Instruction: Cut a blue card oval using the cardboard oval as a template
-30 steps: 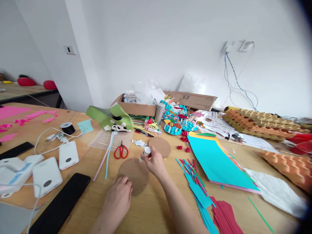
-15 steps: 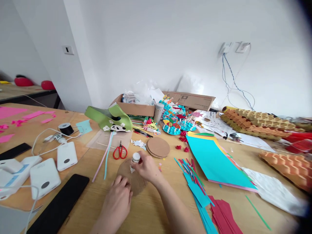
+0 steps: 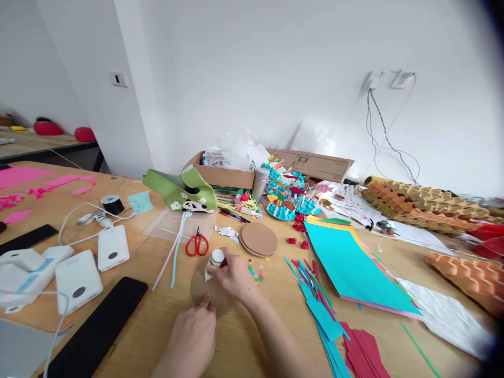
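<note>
A small glue bottle [image 3: 217, 256] with a white base is gripped in my right hand [image 3: 237, 279], tipped so its pale nozzle points down at a round cardboard disc [image 3: 199, 286]. My left hand [image 3: 196, 332] holds the near side of that disc, its fingers bent and partly hidden. Beyond the bottle lie red-handled scissors [image 3: 197, 245] and a stack of cardboard discs [image 3: 259, 239]. Small coloured paper dots [image 3: 255, 271] are scattered to the right of my right hand.
Blue sheets [image 3: 358, 262] and paper strips [image 3: 321, 299] lie to the right. On the left are a black phone-like slab [image 3: 100, 328], white power banks [image 3: 79, 281] and cables. Behind stand a green felt piece [image 3: 179, 189], a cardboard box [image 3: 226, 176] and blue paper crafts [image 3: 281, 207].
My right hand and the glue bottle have shifted slightly left over the disc. My left hand has drawn nearer to me along the disc's edge. The camera view has turned a little left.
</note>
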Available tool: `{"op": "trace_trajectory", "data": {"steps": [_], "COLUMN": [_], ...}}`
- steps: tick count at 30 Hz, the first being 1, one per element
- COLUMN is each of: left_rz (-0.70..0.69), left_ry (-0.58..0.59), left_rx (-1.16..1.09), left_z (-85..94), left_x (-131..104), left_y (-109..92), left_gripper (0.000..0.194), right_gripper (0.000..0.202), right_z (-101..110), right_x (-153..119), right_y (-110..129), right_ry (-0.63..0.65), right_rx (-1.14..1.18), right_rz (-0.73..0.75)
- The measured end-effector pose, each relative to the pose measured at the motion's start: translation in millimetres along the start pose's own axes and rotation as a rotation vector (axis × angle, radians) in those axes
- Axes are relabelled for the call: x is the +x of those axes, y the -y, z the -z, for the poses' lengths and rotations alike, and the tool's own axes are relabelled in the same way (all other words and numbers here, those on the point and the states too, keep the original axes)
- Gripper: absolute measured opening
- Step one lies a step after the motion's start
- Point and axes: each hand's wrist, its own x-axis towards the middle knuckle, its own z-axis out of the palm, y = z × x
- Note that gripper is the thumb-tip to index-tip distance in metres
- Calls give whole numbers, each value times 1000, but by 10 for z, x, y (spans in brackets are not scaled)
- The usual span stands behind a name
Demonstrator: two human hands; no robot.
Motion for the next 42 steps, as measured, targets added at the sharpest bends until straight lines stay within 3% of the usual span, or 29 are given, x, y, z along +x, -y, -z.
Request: {"op": "trace_trajectory", "data": {"steps": [5,11,16,19,22,27,31,36,39,42], "left_rz": [14,8,23,14,16,25,26,12,2,1], "left_ry": [-44,-25,-10,2,5,-2,0,5,-5,-10], "left_rx": [-30,-43,3,15,29,25,13,29,36,37], "left_z": [8,5,41,58,58,70,97,97,70,40], "left_x": [-50,-57,-51,-50,-43,-30,-23,-40,-53,-61], "left_y": [-40,-53,-48,-49,-46,-39,-43,-46,-41,-40], "left_gripper": [37,34,35,38,38,39,40,41,40,39], "right_gripper": [13,13,17,16,15,17,13,17,16,17], "right_z": [20,161,247,353,453,613,701,484,280,255], "right_x": [-12,0,4,15,18,4,-1,-37,-36,-18], "right_y": [5,1,-14,-49,-60,-93,-128,18,71,38], "right_ry": [86,72,249,182,133,279,161,320,293,263], "right_rx": [-16,-69,-79,-125,-137,-148,-160,-116,-17,-8], "right_rz": [135,85,106,38,65,58,6,82,185,169]}}
